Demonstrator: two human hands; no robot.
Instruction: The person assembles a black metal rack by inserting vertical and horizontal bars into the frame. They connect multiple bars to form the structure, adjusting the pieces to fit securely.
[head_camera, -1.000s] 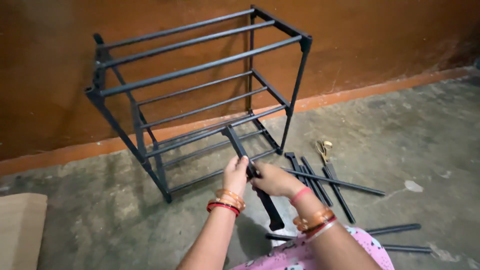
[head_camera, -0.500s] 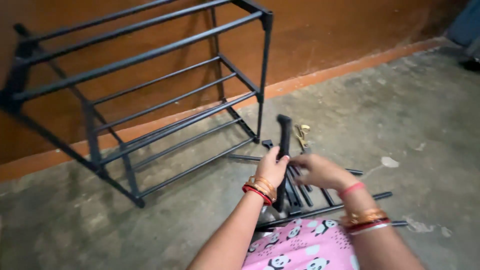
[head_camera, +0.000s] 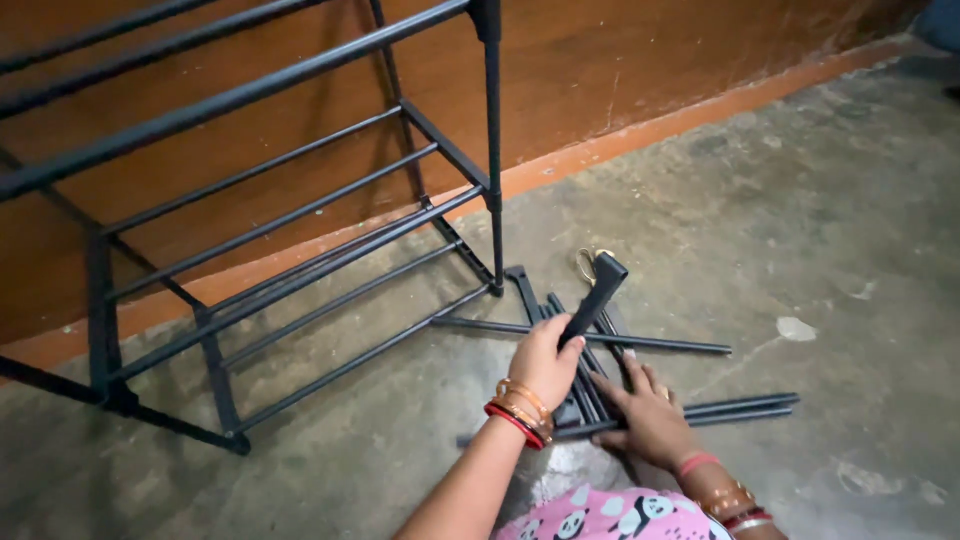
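loose rods (head_camera: 640, 343) on floor (head_camera: 800, 230), right of rack (head_camera: 300, 220)

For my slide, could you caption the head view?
Left hand holds a black bar; right hand rests on loose bars beside a rack.

The rack (head_camera: 300, 230) is black throughout, and so are the loose rods (head_camera: 600, 340) and the side piece (head_camera: 592, 300) lying just beside it. The floor (head_camera: 780, 230) is mottled grey concrete. Behind the rack the wall (head_camera: 620, 60) is brown with an orange skirting band (head_camera: 700, 110). Red and gold bangles (head_camera: 520, 408) circle the wrist, and the garment (head_camera: 610, 515) is pink with black-and-white pandas.
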